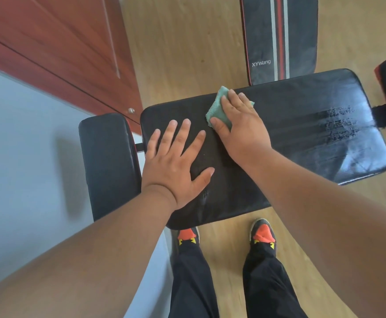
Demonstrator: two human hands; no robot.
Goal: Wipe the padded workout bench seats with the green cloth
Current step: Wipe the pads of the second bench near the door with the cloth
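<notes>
Green cloth (219, 111) lies near the far edge of the main pad (302, 134), pressed flat under your right hand (240, 125); left hand (176, 164) rests flat, holding nothing. Wet streaks show only rightward; the small pad (107, 161) looks untouched.

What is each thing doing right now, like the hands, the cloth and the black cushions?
left hand: flat on the big pad, fingers spread.
right hand: pressing the cloth down, fingers straight.
green cloth: folded, under the right hand.
big pad: wet streaks at its right end, dull at the left.
small pad: beside the big pad, untouched.
striped board: lying on the floor.
</notes>
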